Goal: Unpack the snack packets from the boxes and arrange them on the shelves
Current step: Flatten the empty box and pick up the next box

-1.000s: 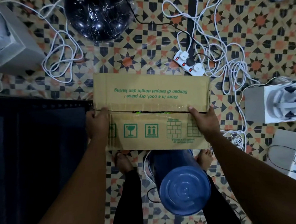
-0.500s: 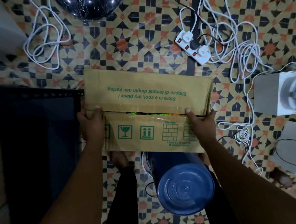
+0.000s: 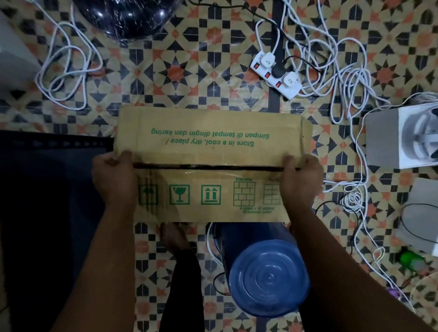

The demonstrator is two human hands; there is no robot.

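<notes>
A brown cardboard box point(image 3: 206, 138) with green print lies on the patterned floor in front of me, its two top flaps meeting at a dark slit. My left hand point(image 3: 113, 179) grips the left end of the near flap point(image 3: 209, 194), fingers curled over its edge at the slit. My right hand point(image 3: 300, 179) grips the right end of the same flap in the same way. The box's contents are hidden behind the flaps. No snack packets show.
A blue round-topped container point(image 3: 268, 277) stands between my legs, just below the box. A dark shelf unit point(image 3: 47, 200) fills the left. A white power strip point(image 3: 275, 77) and tangled white cables point(image 3: 345, 83) lie beyond right. Grey-white boxes point(image 3: 409, 140) sit right, a black wrapped object point(image 3: 128, 13) above.
The slit between the flaps has narrowed, hiding the green-yellow contents glimpsed half a second ago. Both hands stay on the near flap's ends and now curl tighter over its edge.
</notes>
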